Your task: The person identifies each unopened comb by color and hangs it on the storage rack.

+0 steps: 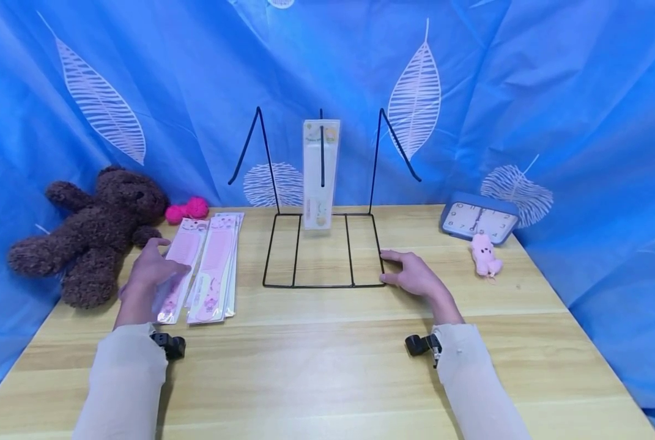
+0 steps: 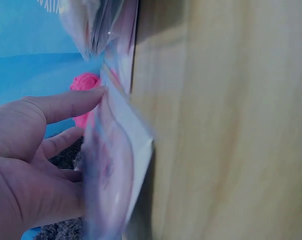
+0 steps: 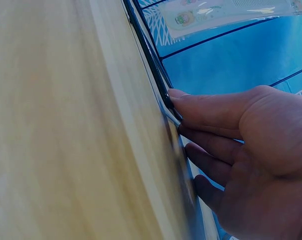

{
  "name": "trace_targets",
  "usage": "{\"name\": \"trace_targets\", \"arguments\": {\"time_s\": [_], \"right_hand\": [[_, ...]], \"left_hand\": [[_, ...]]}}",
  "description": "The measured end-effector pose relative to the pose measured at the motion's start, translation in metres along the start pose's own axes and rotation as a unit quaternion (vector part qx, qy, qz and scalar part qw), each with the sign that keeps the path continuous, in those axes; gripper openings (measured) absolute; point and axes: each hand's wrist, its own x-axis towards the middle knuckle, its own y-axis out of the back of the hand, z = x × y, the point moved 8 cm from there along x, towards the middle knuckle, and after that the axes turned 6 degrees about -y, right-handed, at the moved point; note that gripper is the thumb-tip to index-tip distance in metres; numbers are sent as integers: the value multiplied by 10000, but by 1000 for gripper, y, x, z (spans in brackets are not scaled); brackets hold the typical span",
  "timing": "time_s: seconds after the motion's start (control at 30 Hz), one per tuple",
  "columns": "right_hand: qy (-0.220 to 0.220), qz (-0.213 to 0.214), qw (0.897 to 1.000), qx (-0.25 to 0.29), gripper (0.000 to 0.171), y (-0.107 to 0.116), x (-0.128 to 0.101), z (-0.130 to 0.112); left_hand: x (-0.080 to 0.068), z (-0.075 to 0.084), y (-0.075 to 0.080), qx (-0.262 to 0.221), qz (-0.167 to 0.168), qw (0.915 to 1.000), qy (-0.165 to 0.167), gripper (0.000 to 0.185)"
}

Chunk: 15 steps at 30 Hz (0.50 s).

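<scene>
While your right hand (image 1: 415,276) steadies the wire rack (image 1: 323,250) with straight fingers | left hand (image 1: 150,269) pinches top packaged comb (image 1: 177,269) of the pile beside the rack | next, I judge: lift, hang near hung comb (image 1: 320,174).

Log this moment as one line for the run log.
left hand: lifts top comb pack off stack | right hand: fingers steady wire rack base | one comb pack hangs on rack's middle prong
</scene>
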Motion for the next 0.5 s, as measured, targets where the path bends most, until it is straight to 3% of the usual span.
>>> {"name": "trace_targets", "arguments": {"time_s": [0.07, 0.5], "right_hand": [[19, -13, 10000, 13, 60, -1, 0, 0], [-24, -9, 10000, 83, 60, 0, 0, 1]], "left_hand": [[0, 0, 1, -5, 60, 10000, 0, 96], [-4, 23, 11, -274, 905, 9919, -850, 67]]}}
